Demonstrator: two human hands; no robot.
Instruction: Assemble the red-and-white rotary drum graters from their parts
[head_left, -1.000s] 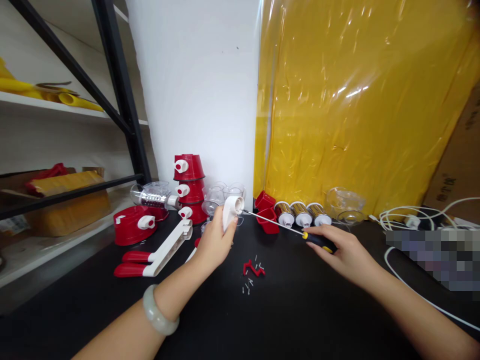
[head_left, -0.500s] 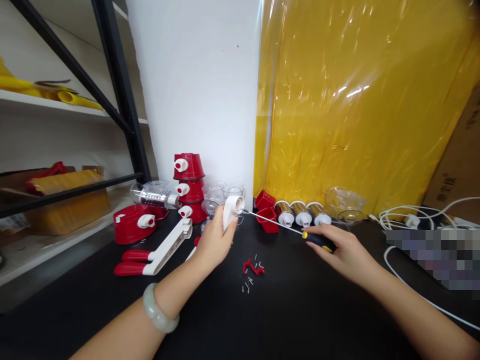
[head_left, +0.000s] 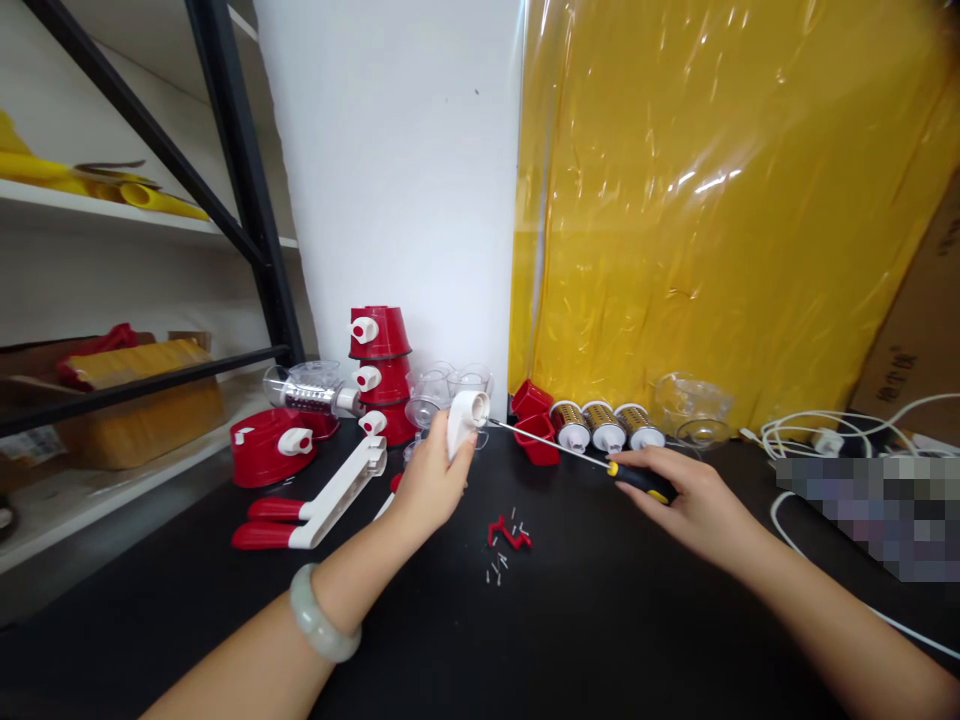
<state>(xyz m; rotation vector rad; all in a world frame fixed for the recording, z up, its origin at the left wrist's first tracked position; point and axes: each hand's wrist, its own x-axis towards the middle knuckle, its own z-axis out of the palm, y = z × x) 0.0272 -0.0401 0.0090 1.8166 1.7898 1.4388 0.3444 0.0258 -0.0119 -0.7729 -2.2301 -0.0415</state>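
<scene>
My left hand (head_left: 431,475) is closed around a white plastic grater handle (head_left: 459,425), its round hollow end facing right. My right hand (head_left: 686,495) grips a screwdriver (head_left: 641,480) by its black and yellow grip. The thin metal shaft points left, with its tip at the opening of the round end; whether it touches a screw inside is too small to tell. Below, on the black table, lie small red plastic pieces (head_left: 516,540) and several loose screws (head_left: 499,570). White handles with red grips (head_left: 322,510) rest left of my left hand.
Red grater bodies (head_left: 380,335) are stacked by the wall, with another red body (head_left: 270,450) at left. Clear plastic parts (head_left: 690,410), red pushers (head_left: 536,440) and grater drums (head_left: 604,428) line the back. White cables (head_left: 795,435) lie at right; a shelf (head_left: 112,210) stands left.
The screwdriver and my right hand have shifted very slightly to the right. My left hand keeps the white handle in nearly the same place.
</scene>
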